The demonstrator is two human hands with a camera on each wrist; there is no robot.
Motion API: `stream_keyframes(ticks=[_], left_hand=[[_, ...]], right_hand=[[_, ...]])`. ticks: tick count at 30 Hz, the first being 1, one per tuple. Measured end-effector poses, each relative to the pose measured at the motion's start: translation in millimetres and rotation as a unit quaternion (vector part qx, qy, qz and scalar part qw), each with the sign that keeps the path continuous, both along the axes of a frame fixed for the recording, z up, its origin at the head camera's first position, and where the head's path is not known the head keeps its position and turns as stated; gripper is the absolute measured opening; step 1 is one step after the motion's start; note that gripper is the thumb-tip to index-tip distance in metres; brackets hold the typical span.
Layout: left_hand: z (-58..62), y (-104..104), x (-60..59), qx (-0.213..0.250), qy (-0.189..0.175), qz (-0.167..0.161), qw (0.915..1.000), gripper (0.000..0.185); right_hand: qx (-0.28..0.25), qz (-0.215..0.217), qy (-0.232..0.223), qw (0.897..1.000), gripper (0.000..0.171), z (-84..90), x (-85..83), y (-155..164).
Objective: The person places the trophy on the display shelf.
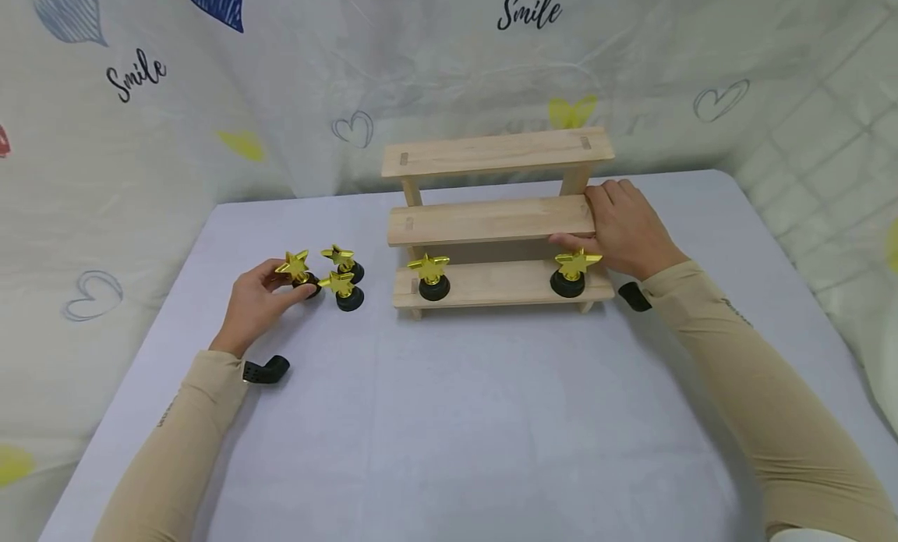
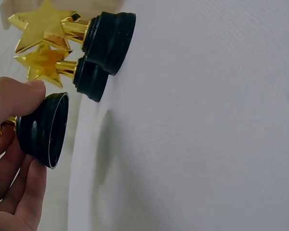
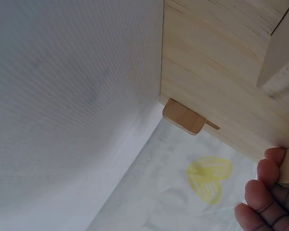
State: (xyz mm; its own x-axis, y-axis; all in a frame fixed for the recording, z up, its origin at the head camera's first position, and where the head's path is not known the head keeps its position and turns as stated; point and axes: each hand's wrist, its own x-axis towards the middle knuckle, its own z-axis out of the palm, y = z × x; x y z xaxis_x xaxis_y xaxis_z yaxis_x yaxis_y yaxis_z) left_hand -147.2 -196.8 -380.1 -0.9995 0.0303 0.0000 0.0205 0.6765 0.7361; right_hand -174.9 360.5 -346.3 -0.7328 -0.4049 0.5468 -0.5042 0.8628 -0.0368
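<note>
My left hand (image 1: 254, 306) pinches a small gold star trophy (image 1: 296, 267) by its black round base. The left wrist view shows the rim and underside of that base (image 2: 43, 127), tipped up off the white surface. Two similar trophies, one behind (image 1: 351, 265) and one in front (image 1: 346, 292), stand just right of it. My right hand (image 1: 629, 226) grips the right end of the middle board of a three-step wooden display rack (image 1: 491, 221), thumb along the front edge. In the right wrist view its fingertips (image 3: 267, 173) lie against the wood.
On the rack's lowest step, one star trophy (image 1: 433, 281) stands near the left end and another (image 1: 570, 278) near the right end. The rack sits toward the back of a white-covered table (image 1: 449, 417). A printed white curtain (image 1: 449, 66) hangs behind it.
</note>
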Motion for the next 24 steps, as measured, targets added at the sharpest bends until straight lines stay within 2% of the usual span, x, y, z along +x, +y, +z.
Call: stream_keyframes(ticks=[9, 15, 24], left_hand=[[19.3, -6.5, 6.2, -0.031, 0.022, 0.02, 0.9991, 0.058], [34.4, -6.9, 5.3, -0.021, 0.049, 0.02, 0.9984, 0.052], [58.1, -7.7, 1.0, -0.004, 0.09, 0.004, 0.996, 0.044]], right_hand=[[-0.008, 0.013, 0.004, 1.0, 0.116, 0.4, 1.0, 1.0], [-0.013, 0.017, -0.003, 1.0, 0.113, 0.9, 0.1, 2.1], [-0.012, 0.014, -0.004, 1.0, 0.112, 2.1, 1.3, 1.9]])
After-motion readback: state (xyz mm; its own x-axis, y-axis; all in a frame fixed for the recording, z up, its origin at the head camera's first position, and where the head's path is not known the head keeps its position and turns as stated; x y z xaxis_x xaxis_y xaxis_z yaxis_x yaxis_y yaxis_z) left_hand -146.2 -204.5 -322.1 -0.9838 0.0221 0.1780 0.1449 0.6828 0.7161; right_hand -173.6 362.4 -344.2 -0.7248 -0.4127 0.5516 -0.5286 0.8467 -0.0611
